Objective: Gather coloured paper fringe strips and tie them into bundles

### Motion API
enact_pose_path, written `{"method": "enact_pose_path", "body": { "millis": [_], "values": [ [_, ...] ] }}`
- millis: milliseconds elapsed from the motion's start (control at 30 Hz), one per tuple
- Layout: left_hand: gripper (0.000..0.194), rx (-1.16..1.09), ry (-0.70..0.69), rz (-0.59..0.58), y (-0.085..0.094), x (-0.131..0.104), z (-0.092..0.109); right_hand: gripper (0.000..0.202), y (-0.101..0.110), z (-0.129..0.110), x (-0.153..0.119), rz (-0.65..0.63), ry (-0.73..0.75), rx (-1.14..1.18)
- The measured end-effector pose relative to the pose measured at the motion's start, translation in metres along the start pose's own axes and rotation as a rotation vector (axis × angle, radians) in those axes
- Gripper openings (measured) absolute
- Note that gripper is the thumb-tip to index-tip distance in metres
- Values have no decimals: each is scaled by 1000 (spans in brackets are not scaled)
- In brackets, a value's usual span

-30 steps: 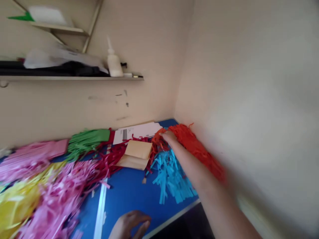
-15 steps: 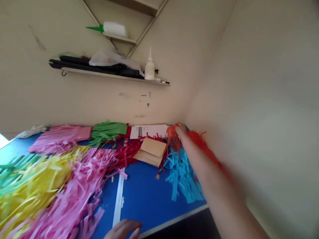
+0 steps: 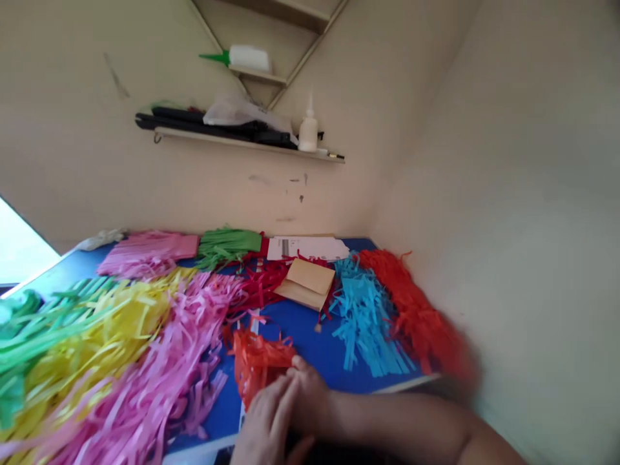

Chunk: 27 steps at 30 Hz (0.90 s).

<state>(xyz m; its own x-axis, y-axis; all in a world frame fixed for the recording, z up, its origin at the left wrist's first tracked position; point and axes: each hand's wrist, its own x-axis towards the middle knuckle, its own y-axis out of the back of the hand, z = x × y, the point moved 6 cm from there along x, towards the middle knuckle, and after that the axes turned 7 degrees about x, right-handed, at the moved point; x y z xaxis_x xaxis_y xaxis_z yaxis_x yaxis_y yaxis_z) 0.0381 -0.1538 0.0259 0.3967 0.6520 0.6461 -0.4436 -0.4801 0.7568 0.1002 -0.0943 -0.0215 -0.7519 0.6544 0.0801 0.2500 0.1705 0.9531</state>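
Observation:
Near the table's front edge my right hand [image 3: 314, 394] is closed on a bunch of orange-red paper fringe [image 3: 259, 358]. The strips hang out to the left of the fist, above the blue tabletop. My left hand [image 3: 268, 413] lies against the right one, fingers stretched out over it and thumb apart below. The left fingertips meet the right hand beside the fringe; whether they touch the strips I cannot tell. Left of both hands spreads a pile of pink fringe [image 3: 174, 361]. A folded tan paper piece [image 3: 310, 278] lies farther back.
Blue fringe [image 3: 368, 316] and a long red fringe pile [image 3: 416, 303] line the right side. Yellow fringe [image 3: 111, 336] and green strips [image 3: 48, 329] cover the left. A white labelled card [image 3: 310, 248] lies at the back. Above, a wall shelf [image 3: 242, 143] carries a glue bottle [image 3: 309, 132].
My right hand has come back from the far right corner to the front, bringing the orange-red fringe. My left hand has moved up and right to meet it. The view has shifted slightly.

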Motion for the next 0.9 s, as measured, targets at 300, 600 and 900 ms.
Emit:
{"method": "enact_pose_path", "body": {
  "millis": [300, 600, 900],
  "values": [
    [30, 231, 241, -411, -29, -20, -43, 37, 39, 15, -38, 7, -116, -91],
    [45, 269, 285, -391, -35, -39, -44, 56, 66, 86, -97, 526, -769, 438],
    [45, 395, 390, -428, -17, -24, -56, 75, 35, 31, -58, 145, -97, 279]
  ]
}}
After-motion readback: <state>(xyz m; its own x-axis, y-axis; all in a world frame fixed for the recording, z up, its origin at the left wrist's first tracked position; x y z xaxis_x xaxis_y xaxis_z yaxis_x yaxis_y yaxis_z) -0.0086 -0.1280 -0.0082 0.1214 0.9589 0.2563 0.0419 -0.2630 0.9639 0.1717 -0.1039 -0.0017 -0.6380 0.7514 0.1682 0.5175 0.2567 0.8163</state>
